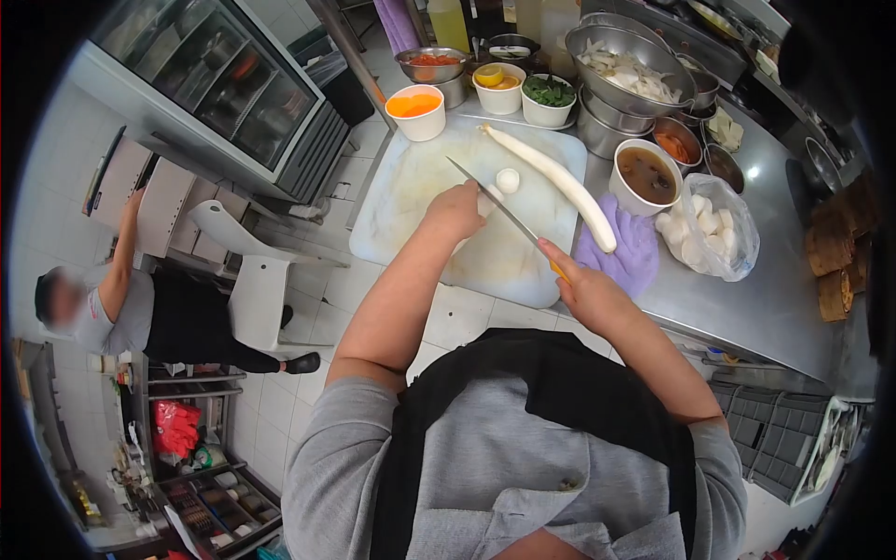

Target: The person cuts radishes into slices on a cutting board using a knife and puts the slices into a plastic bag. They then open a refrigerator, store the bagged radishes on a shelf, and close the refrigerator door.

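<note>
My right hand (588, 291) is closed round the yellow handle of a long knife (509, 217), whose blade points up and left over the white cutting board (401, 187). With bent fingers, my left hand (455, 213) holds a white root vegetable (487, 203) beside the blade. Just right of the blade lie cut white pieces (507, 180). A long, curved, whole white root (560, 182) stretches along the board's right side, its lower end over a purple cloth (621, 252).
Behind the board stand tubs of orange food (415, 110) and green leaves (549, 97). Right are a tub of brown liquid (646, 177), a bag of white pieces (709, 229) and stacked steel bowls (635, 70). Another person (121, 299) is at the far left near a white chair (257, 289).
</note>
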The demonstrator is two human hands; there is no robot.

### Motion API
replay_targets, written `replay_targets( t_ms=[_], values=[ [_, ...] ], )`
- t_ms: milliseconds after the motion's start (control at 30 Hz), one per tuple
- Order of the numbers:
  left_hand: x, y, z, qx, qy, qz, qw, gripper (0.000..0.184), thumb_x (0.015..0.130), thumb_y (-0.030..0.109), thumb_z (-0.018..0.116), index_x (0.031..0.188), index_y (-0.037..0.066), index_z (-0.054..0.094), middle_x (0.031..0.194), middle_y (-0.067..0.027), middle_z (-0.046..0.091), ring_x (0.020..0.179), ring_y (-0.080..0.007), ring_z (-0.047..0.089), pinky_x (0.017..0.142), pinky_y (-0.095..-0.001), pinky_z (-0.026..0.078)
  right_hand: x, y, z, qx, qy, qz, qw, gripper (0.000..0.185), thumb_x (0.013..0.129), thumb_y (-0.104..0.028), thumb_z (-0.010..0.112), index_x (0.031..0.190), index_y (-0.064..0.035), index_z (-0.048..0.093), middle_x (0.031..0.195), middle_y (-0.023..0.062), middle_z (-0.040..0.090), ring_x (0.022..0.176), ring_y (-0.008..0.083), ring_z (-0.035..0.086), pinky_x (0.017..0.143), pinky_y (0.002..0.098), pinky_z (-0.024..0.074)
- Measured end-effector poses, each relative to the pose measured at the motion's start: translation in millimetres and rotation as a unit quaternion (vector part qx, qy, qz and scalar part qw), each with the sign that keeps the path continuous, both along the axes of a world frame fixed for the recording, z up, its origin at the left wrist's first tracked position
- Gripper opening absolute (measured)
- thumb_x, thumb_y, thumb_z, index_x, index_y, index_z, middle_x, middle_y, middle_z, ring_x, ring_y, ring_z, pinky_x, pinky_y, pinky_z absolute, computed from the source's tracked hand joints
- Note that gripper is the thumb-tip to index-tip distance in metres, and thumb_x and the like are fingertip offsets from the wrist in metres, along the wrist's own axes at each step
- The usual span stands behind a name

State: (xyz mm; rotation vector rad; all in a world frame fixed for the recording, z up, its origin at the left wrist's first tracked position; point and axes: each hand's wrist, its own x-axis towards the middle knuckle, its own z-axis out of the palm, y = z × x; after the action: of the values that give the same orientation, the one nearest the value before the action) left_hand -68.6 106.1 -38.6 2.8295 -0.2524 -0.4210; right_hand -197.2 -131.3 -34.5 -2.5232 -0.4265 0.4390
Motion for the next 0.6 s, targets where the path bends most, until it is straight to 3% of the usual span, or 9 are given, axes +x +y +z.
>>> replay_targets(
  t_ms=[167,267,333,367,433,467,533,600],
  values=[
    [-1,-2,5,0.011,0.013,0.002,1.000,0.056,0.074,0.023,0.077,0.119,0.001,0.051,0.112,-0.0188,0.063,0.106,-0.0336,0.060,0.091,-0.0396,0.047,19,13,2,-0.058,0.038,-0.001,0.998,0.064,0.095,-0.015,0.046,0.149,-0.0329,0.018,0.071,0.0225,0.059,0.067,0.0380,0.060,0.064,0.0494,0.0468],
    [4,-5,1,0.005,0.001,0.003,1.000,0.055,0.074,0.023,0.076,0.118,0.001,0.051,0.112,-0.0191,0.063,0.106,-0.0341,0.059,0.091,-0.0397,0.047,20,5,10,-0.011,0.075,-0.023,0.997,0.061,0.095,-0.017,0.045,0.149,-0.0321,0.019,0.073,0.0236,0.060,0.068,0.0380,0.061,0.065,0.0485,0.0477],
    [10,-6,1,-0.023,-0.001,0.017,1.000,0.057,0.074,0.025,0.076,0.118,0.000,0.050,0.114,-0.0196,0.062,0.107,-0.0347,0.059,0.091,-0.0401,0.047,16,1,17,0.139,0.194,-0.109,0.965,0.061,0.094,-0.019,0.047,0.148,-0.0324,0.022,0.075,0.0254,0.060,0.069,0.0385,0.061,0.067,0.0481,0.0481],
    [11,-6,2,-0.023,-0.003,0.021,1.000,0.057,0.074,0.025,0.076,0.118,0.000,0.050,0.114,-0.0196,0.062,0.107,-0.0347,0.059,0.091,-0.0401,0.047,13,-1,11,0.138,0.192,-0.106,0.966,0.061,0.094,-0.019,0.047,0.148,-0.0324,0.022,0.075,0.0254,0.060,0.069,0.0385,0.061,0.067,0.0481,0.0481],
    [10,-6,5,-0.030,0.014,0.014,0.999,0.060,0.074,0.027,0.077,0.120,-0.001,0.050,0.116,-0.0201,0.061,0.108,-0.0351,0.059,0.091,-0.0403,0.047,4,-4,-10,0.157,0.039,-0.079,0.984,0.060,0.095,-0.016,0.046,0.148,-0.0309,0.024,0.091,0.0244,0.063,0.059,0.0357,0.060,0.056,0.0424,0.0509],
    [8,-4,7,-0.031,0.015,0.017,0.999,0.060,0.074,0.027,0.077,0.120,-0.001,0.050,0.116,-0.0201,0.061,0.108,-0.0351,0.059,0.091,-0.0403,0.047,1,-6,-13,0.156,0.040,-0.077,0.984,0.060,0.095,-0.016,0.046,0.148,-0.0309,0.024,0.091,0.0244,0.063,0.059,0.0357,0.060,0.056,0.0424,0.0509],
    [1,3,10,0.002,0.031,0.011,0.999,0.064,0.073,0.027,0.078,0.123,-0.001,0.049,0.118,-0.0206,0.060,0.108,-0.0346,0.059,0.091,-0.0399,0.047,-5,-7,-19,0.088,-0.065,-0.034,0.993,0.061,0.094,-0.015,0.048,0.148,-0.0304,0.024,0.102,0.0241,0.062,0.074,0.0375,0.062,0.068,0.0435,0.0511],
    [0,10,5,-0.007,0.044,0.012,0.999,0.065,0.072,0.027,0.078,0.124,-0.001,0.048,0.118,-0.0206,0.060,0.109,-0.0344,0.059,0.091,-0.0397,0.047,-9,-7,-16,0.053,-0.061,-0.022,0.996,0.062,0.093,-0.015,0.050,0.148,-0.0301,0.025,0.102,0.0230,0.062,0.079,0.0378,0.062,0.072,0.0440,0.0501]
  ],
)
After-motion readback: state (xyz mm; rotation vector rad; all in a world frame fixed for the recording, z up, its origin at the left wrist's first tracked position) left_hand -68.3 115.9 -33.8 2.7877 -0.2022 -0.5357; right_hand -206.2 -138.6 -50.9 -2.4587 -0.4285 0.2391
